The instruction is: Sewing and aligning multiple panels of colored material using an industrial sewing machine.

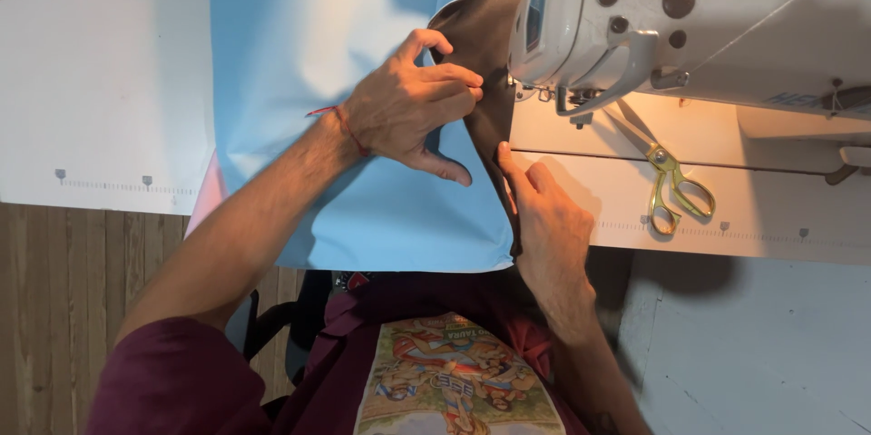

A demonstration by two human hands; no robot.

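White sewing table (109, 108): both hands, left hand (408, 108) and right hand (544, 217), seemingly press blue fabric (299, 36).

left hand (410, 107) flat on light blue fabric (299, 54), fingers bent onto the dark brown strip (481, 45) that runs toward the white sewing machine (689, 18). right hand (544, 217) lower down, fingertips pinching the strip's edge where it meets the blue fabric, near the table (100, 108) front. gold-handled scissors (671, 185) lie on the table just right of the machine's needle area, apart from both hands.
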